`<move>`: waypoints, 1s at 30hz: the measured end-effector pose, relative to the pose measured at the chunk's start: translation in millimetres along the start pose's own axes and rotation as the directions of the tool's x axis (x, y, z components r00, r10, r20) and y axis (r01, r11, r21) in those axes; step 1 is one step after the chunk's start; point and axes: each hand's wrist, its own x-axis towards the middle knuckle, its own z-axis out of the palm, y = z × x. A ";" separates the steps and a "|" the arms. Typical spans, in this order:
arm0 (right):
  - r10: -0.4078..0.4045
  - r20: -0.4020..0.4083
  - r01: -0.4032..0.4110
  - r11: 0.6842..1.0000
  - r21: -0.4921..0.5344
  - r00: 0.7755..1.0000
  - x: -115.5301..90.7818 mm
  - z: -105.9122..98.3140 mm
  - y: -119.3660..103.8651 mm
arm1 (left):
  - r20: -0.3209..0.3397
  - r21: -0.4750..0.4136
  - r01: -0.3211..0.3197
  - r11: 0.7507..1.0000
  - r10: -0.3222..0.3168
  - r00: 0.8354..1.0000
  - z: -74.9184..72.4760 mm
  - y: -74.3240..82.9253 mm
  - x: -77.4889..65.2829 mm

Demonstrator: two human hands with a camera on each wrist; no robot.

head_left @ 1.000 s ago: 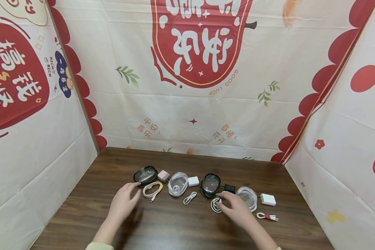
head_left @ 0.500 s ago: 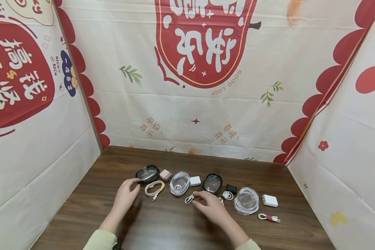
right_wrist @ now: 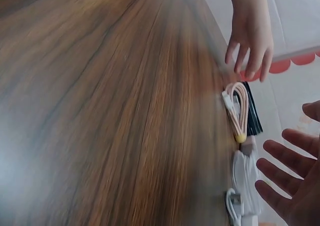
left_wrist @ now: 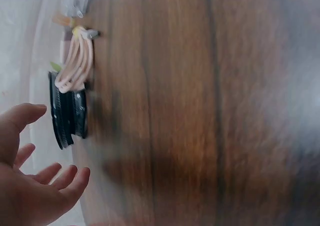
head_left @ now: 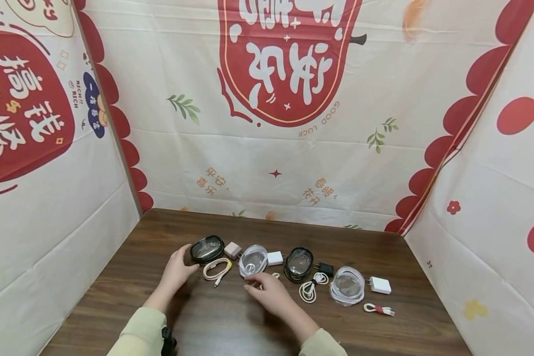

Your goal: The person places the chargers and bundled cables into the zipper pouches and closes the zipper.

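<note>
In the head view my left hand is at the left side of a black zip case with a clear lid. Its fingers are spread apart in the left wrist view, with the black case just beyond the fingertips. A coiled pink cable lies to the right of that hand. My right hand hovers close in front of a clear zip case and partly hides a small white cable. In the right wrist view the right hand has its fingers extended, holding nothing.
Along the row stand a pink charger plug, a white plug, another black case, a black plug, another clear case and a white plug. Two white cables, one black-tied, one red-tied, lie in front.
My right hand has swept left, from the black-tied cable past the small white cable to the clear case. My left hand has shifted slightly, staying by the left black case.
</note>
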 end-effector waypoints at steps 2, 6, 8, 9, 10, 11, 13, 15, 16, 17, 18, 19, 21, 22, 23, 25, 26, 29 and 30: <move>0.007 0.000 -0.007 1.000 0.010 1.000 4.4 4.5 -3.8 | 0.004 0.021 -0.018 1.000 0.018 1.000 -0.5 -1.9 4.1; 0.020 -0.001 -0.020 0.999 0.028 1.000 13.3 13.0 -9.1 | 0.011 0.039 -0.040 0.998 0.040 0.999 -2.2 -5.1 13.6; 0.028 0.000 -0.028 0.999 0.028 1.000 17.8 17.1 -10.5 | 0.021 0.037 -0.037 0.999 0.036 0.999 -2.2 -7.0 17.8; 0.033 0.002 -0.033 0.999 0.025 0.999 19.9 18.8 -11.3 | 0.029 0.032 -0.030 0.999 0.029 0.999 -2.2 -7.6 19.4; 0.035 0.005 -0.035 0.999 0.023 0.999 21.9 20.5 -12.1 | 0.035 0.027 -0.026 0.999 0.025 0.999 -2.1 -8.2 20.7; 0.038 0.008 -0.038 0.999 0.019 0.999 23.7 22.0 -12.4 | 0.042 0.021 -0.020 1.000 0.019 0.999 -1.7 -8.7 21.6; 0.043 0.015 -0.043 0.999 0.004 0.999 26.6 24.5 -14.3 | 0.059 0.020 -0.006 1.000 0.005 0.998 -1.0 -8.7 22.8; 0.046 0.025 -0.046 0.999 -0.012 0.999 29.2 26.9 -16.3 | 0.067 0.017 0.007 1.000 -0.008 0.998 -0.6 -8.1 24.1; 0.042 0.028 -0.042 0.999 -0.018 0.999 30.8 28.2 -17.4 | 0.068 0.020 0.013 1.000 -0.014 0.998 -0.7 -7.5 24.5; 0.044 0.032 -0.043 0.999 -0.028 0.999 32.1 29.3 -18.5 | 0.070 0.020 0.022 1.000 -0.023 0.997 -0.7 -7.2 25.1; 0.043 0.036 -0.041 0.998 -0.041 0.998 33.5 30.8 -19.1 | 0.069 0.026 0.026 0.999 -0.027 0.997 -0.6 -6.8 25.5; 0.041 0.040 -0.039 0.998 -0.049 0.998 34.8 32.5 -19.7 | 0.068 0.026 0.031 0.999 -0.033 0.997 -0.9 -6.4 25.7; 0.037 0.041 -0.034 0.998 -0.060 0.998 37.1 35.6 -20.3 | 0.068 0.033 0.033 0.999 -0.036 0.997 -0.7 -6.2 26.6; 0.039 0.040 -0.037 0.997 -0.068 0.998 38.0 37.0 -20.5 | 0.070 0.036 0.028 0.999 -0.031 0.997 -0.2 -6.3 27.0; 0.045 0.040 -0.042 0.996 -0.073 0.998 38.7 38.3 -20.6 | 0.073 0.031 0.026 0.999 -0.028 0.997 0.4 -6.7 27.5; 0.048 0.036 -0.045 0.996 -0.078 0.998 39.7 40.4 -20.5 | 0.077 0.025 0.017 1.000 -0.019 0.997 1.9 -7.5 28.5; 0.046 0.031 -0.044 0.996 -0.078 0.998 40.0 41.4 -20.2 | 0.079 0.020 0.012 1.000 -0.014 0.997 3.0 -8.5 29.2; 0.049 0.024 -0.047 0.996 -0.072 0.999 40.6 43.1 -20.1 | 0.083 -0.009 0.013 1.000 -0.012 0.997 5.4 -10.2 30.1; 0.048 0.021 -0.047 0.996 -0.071 0.999 40.7 43.6 -20.0 | 0.080 -0.010 0.010 1.000 -0.009 0.997 5.9 -10.4 30.1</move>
